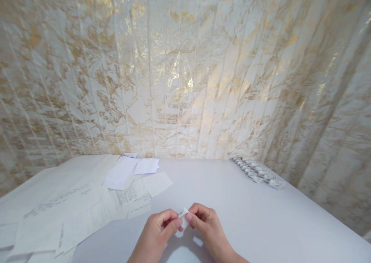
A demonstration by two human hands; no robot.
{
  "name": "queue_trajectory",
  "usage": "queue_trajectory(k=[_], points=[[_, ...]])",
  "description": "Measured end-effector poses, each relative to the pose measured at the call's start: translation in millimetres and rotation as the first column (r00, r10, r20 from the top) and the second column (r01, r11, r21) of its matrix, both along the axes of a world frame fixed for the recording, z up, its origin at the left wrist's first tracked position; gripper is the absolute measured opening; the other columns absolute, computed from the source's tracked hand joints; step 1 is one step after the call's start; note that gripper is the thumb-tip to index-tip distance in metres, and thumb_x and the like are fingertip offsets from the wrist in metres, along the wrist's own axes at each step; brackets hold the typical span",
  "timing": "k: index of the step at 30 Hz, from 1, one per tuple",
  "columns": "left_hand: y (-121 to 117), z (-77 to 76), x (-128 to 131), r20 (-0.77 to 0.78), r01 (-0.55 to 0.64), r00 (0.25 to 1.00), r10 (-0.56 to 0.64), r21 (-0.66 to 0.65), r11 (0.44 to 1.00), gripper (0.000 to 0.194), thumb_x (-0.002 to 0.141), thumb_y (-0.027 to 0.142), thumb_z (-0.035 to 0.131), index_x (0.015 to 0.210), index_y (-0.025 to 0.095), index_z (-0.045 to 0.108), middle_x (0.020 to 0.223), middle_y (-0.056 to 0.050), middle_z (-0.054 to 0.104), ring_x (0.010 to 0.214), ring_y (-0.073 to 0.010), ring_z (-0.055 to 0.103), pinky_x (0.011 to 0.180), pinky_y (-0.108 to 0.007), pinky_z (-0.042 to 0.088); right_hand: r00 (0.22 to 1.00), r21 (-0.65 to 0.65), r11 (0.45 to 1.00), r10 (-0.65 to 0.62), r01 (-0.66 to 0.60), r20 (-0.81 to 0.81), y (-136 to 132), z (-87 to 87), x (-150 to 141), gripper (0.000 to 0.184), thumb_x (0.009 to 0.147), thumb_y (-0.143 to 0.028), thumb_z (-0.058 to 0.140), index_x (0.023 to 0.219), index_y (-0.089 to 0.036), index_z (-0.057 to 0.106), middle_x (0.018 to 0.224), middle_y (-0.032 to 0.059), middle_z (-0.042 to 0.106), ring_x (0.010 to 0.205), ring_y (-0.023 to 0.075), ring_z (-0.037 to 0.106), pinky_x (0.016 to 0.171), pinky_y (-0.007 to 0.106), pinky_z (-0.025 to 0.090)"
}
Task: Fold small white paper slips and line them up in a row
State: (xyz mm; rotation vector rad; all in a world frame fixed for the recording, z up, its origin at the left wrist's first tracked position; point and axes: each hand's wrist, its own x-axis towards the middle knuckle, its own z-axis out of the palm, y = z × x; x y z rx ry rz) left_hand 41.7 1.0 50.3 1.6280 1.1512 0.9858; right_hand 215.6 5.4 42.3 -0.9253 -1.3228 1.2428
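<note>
- The small paper piece (pixel 184 216) sits between the left grip (pixel 158 229) and right grip (pixel 208 226), each pinching one side.
- It looks white, folded, peaked on top.

The left hand (pixel 159 230) and right hand (pixel 209 228) — 2 of them — are bare (wrists (pixel 226 251) too).

L hand (pixel 156 232) & R hand (pixel 209 229) pinch small white folded paper pc (pixel 183 216) over smooth white table (pixel 261 224); loose printed white sheets (pixel 66 209) at L, small silvery-white packets (pixel 262 173) in rows far R.
</note>
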Motion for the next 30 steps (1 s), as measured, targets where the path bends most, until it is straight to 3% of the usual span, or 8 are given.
queue_trajectory(k=[7, 12, 18, 21, 24, 27, 30], points=[[0.5, 5.5, -3.5, -0.072, -0.033, 0.997, 0.034, 0.021, 0.999, 0.040, 0.079, 0.051, 0.057, 0.061, 0.017, 0.066, 0.056, 0.002, 0.052, 0.057, -0.0156, 0.042, 0.058, -0.027, 0.030, 0.998, -0.041, 0.999, 0.004, -0.001, 0.066, 0.2, -1.9, 1.7, 0.053, 0.070, -0.067, 0.076, 0.067, -0.015, 0.069, 0.055, -0.0027, 0.052, 0.054, 0.0104, 0.038, 0.054, 0.024, 0.029], [1.0, 15.1, -2.3, -0.068, -0.026, 0.997, 0.027, 0.019, 0.999, 0.041, 0.081, 0.051, 0.054, 0.064, 0.017, 0.070, 0.061, 0.000, 0.061, 0.063, -0.0189, 0.052, 0.063, -0.028, 0.036, 0.995, -0.021, 0.998, -0.059, 0.061, 0.085, 3.9, -1.0, 1.6, 0.054, 0.069, -0.067, 0.076, 0.058, -0.015, 0.067, 0.050, -0.0023, 0.052, 0.051, 0.0102, 0.040, 0.054, 0.025, 0.032], [-0.4, 15.3, 0.5, 0.043, -0.003, 0.999, 0.004, -0.011, 1.000, 0.037, 0.082, 0.044, 0.058, 0.057, 0.018, 0.068, 0.057, -0.002, 0.066, 0.061, -0.0189, 0.057, 0.064, -0.029, 0.041, 0.997, -0.108, 0.993, -0.039, 0.046, 0.069, 2.5, -4.7, 1.5, 0.054, 0.069, -0.067, 0.077, 0.061, -0.015, 0.064, 0.037, -0.0073, 0.044, 0.037, 0.0059, 0.032, 0.043, 0.021, 0.026], [2.0, 7.1, 0.7, 0.119, 0.001, 0.993, 0.004, -0.042, 0.999, 0.036, 0.081, 0.044, 0.062, 0.057, 0.017, 0.069, 0.056, -0.003, 0.067, 0.059, -0.0185, 0.058, 0.062, -0.028, 0.043, 0.998, -0.165, 0.986, -0.014, 0.004, -0.057, 2.7, -10.3, 0.0, 0.053, 0.069, -0.066, 0.078, 0.074, -0.014, 0.069, 0.045, -0.0025, 0.057, 0.038, 0.0066, 0.041, 0.042, 0.020, 0.029], [5.3, -3.1, -1.0, 0.169, -0.010, 0.986, 0.017, -0.044, 0.999, 0.035, 0.080, 0.047, 0.064, 0.080, 0.014, 0.076, 0.071, -0.006, 0.073, 0.069, -0.0212, 0.063, 0.068, -0.030, 0.047, 0.985, -0.188, 0.982, -0.010, -0.023, -0.172, 3.9, -14.8, -1.7, 0.051, 0.070, -0.064, 0.079, 0.081, -0.014, 0.071, 0.060, 0.0035, 0.068, 0.046, 0.0095, 0.053, 0.043, 0.019, 0.033], [6.5, -9.4, -3.1, 0.223, -0.015, 0.975, 0.022, -0.033, 0.999, 0.046, 0.080, 0.047, 0.068, 0.114, 0.015, 0.072, 0.090, -0.007, 0.074, 0.082, -0.0228, 0.065, 0.077, -0.031, 0.048, 0.986, -0.156, 0.988, -0.032, 0.006, -0.164, 5.5, -15.5, -0.7, 0.049, 0.068, -0.062, 0.082, 0.079, -0.015, 0.071, 0.058, 0.0019, 0.065, 0.048, 0.0106, 0.053, 0.044, 0.019, 0.035], [6.4, -10.6, -4.0, 0.218, -0.006, 0.976, 0.006, 0.001, 1.000, 0.042, 0.083, 0.040, 0.068, 0.118, 0.017, 0.069, 0.099, -0.007, 0.072, 0.087, -0.0223, 0.063, 0.082, -0.033, 0.047, 0.995, -0.128, 0.992, -0.010, -0.003, -0.100, 7.5, -13.9, 3.3, 0.047, 0.064, -0.057, 0.085, 0.079, -0.015, 0.071, 0.057, 0.0007, 0.064, 0.050, 0.0109, 0.052, 0.048, 0.020, 0.035]])
